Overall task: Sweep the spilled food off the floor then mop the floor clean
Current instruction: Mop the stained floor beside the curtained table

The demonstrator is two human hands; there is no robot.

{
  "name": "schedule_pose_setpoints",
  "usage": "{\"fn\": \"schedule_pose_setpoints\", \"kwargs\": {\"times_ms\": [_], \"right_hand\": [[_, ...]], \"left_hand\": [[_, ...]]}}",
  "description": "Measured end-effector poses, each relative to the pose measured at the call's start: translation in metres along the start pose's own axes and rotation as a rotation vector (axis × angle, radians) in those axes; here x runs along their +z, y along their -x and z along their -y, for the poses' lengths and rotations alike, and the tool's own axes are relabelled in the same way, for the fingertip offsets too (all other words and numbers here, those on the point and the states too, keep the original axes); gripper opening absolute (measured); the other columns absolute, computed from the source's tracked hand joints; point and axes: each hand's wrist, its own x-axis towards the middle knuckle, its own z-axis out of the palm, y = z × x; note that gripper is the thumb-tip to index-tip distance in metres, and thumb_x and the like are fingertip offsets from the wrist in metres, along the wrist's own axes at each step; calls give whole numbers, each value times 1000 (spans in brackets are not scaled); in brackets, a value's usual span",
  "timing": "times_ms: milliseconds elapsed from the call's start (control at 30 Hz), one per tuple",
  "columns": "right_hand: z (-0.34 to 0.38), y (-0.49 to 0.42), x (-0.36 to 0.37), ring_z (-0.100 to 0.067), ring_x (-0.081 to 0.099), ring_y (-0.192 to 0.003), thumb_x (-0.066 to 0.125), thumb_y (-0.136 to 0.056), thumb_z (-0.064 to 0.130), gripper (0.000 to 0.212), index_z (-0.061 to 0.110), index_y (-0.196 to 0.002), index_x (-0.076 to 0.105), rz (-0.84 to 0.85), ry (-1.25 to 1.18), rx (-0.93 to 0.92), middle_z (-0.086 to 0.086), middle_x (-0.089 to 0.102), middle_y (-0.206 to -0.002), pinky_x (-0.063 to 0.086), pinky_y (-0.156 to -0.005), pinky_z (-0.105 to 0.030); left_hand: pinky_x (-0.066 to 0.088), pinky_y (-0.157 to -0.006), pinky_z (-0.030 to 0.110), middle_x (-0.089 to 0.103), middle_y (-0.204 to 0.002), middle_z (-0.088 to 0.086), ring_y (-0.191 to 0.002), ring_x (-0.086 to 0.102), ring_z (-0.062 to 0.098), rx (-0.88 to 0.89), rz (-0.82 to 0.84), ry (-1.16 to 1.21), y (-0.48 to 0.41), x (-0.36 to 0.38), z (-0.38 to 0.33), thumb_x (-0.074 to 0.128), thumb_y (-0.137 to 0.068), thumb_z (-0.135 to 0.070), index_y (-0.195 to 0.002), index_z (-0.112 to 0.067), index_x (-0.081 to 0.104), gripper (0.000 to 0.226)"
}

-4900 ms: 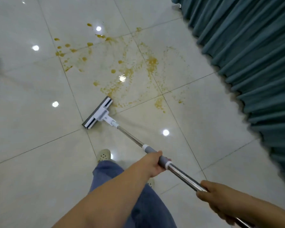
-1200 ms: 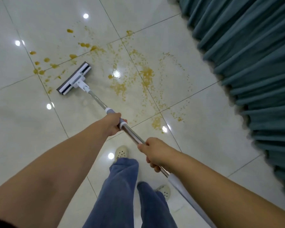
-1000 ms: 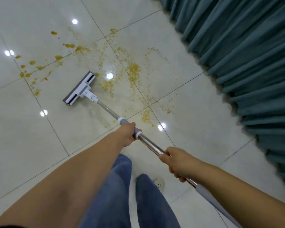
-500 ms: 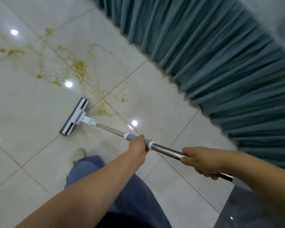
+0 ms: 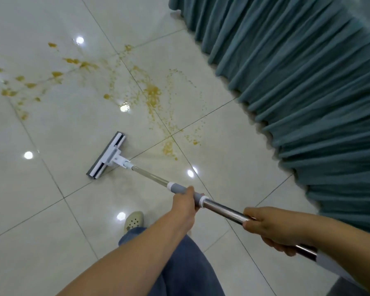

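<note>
Left hand (image 5: 185, 202) and right hand (image 5: 271, 228) both grip the mop handle (image 5: 222, 211), mop head (image 5: 107, 155) now pulled back out of the yellow spill (image 5: 152, 95) (most still there, so more passes needed).

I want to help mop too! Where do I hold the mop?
Hold the slanted pole, not the flat head on the floor. Come from above: one hand on its grey sleeve, like the left hand, the other higher up, like the right hand.
</note>
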Motion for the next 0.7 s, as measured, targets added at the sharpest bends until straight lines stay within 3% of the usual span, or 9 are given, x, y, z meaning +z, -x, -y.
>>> {"fn": "schedule_pose_setpoints", "kwargs": {"times_ms": [67, 133, 200, 267, 400, 533, 700], "right_hand": [[35, -15, -1, -12, 43, -42, 39, -100, 36, 19, 20, -105, 47, -17, 64, -30, -4, 49, -65, 42, -41, -23], [71, -32, -1, -14, 43, -43, 40, -99, 36, 17, 20, -100, 47, -32, 106, -60, -6, 50, -65, 42, -41, -23], [109, -48, 2, -15, 44, -44, 40, -98, 35, 16, 20, -98, 47, -38, 142, -86, -7, 51, -66, 42, -40, -23], [147, -62, 9, -16, 45, -47, 40, -98, 34, 18, 17, -102, 47, -33, 164, -116, -8, 51, -69, 43, -41, -23], [211, -82, 25, -17, 46, -55, 39, -100, 33, 23, 14, -110, 46, -23, 226, -182, -10, 50, -76, 44, -45, -26], [265, -95, 41, -16, 46, -54, 40, -99, 34, 22, 14, -105, 46, -18, 267, -220, -9, 51, -75, 42, -42, -24], [294, -102, 59, -16, 44, -50, 40, -99, 33, 20, 14, -101, 45, -15, 264, -227, -9, 50, -72, 41, -39, -22]], "left_hand": [[51, -88, 39, 59, -85, 14, -71, 60, 21, 34, -7, 44, -4, -20, -32, 51, -97, -14, -115, -5, 44, 22], [51, -86, 40, 60, -103, 19, -74, 60, 23, 69, -26, 84, -8, -42, -62, 51, -97, -13, -129, 0, 41, 36], [50, -87, 41, 55, -123, 25, -73, 59, 23, 103, -55, 107, -13, -66, -93, 50, -97, -12, -134, 3, 36, 42], [50, -87, 41, 53, -128, 25, -68, 57, 21, 140, -83, 132, -18, -92, -122, 50, -97, -12, -135, 4, 34, 44], [50, -82, 38, 54, -113, 20, -69, 59, 22, 202, -143, 142, -29, -142, -164, 50, -97, -15, -137, 3, 33, 47], [50, -82, 37, 58, -92, 13, -70, 60, 21, 235, -166, 177, -32, -186, -197, 50, -98, -18, -136, 2, 35, 45], [55, -71, 36, 56, -86, 11, -69, 59, 19, 254, -177, 200, -34, -220, -209, 49, -98, -18, -134, 1, 36, 43]]}}
